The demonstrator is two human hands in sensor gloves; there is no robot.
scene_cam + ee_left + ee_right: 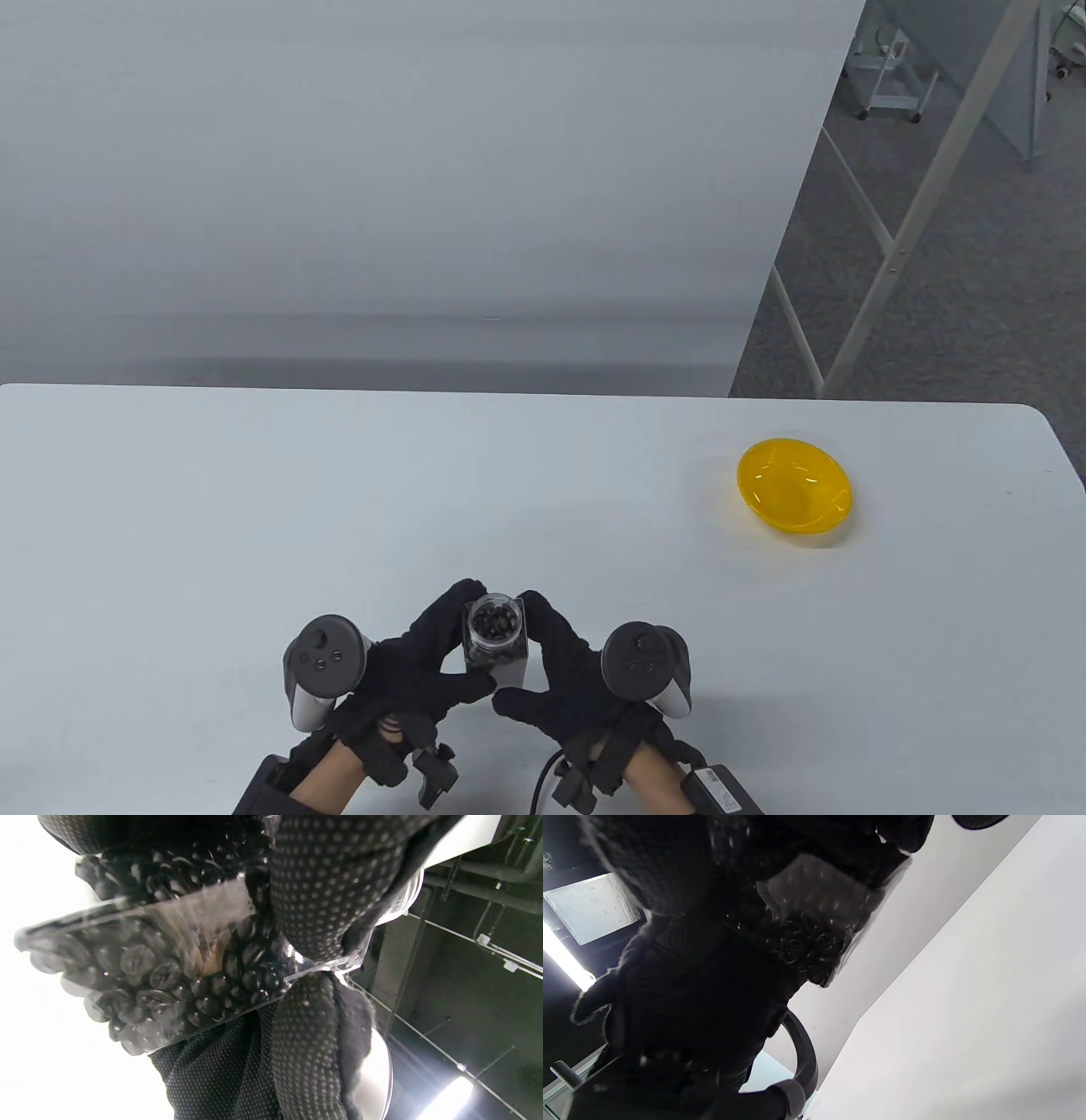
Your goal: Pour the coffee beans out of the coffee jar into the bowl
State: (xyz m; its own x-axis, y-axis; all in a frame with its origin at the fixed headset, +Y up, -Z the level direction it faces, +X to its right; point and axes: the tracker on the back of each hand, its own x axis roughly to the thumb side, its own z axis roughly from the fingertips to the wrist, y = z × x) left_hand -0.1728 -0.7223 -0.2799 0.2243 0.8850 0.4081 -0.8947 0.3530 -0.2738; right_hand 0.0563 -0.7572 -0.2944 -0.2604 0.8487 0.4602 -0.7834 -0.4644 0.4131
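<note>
A clear square coffee jar (495, 638) full of dark beans stands upright near the table's front edge, its mouth open with no lid on it. My left hand (445, 647) grips its left side, fingers behind and thumb in front. My right hand (543, 654) holds its right side the same way. The left wrist view shows beans pressed against the jar wall (148, 971) between gloved fingers (326, 895). The right wrist view shows the jar (818, 921) against the dark glove. The empty yellow bowl (794, 491) sits far to the right. I cannot tell whether the jar touches the table.
The white table (339, 509) has its far edge behind the bowl and a rounded right corner. Past it are grey floor and white metal frames (891, 246). A black box (721, 789) lies by my right wrist.
</note>
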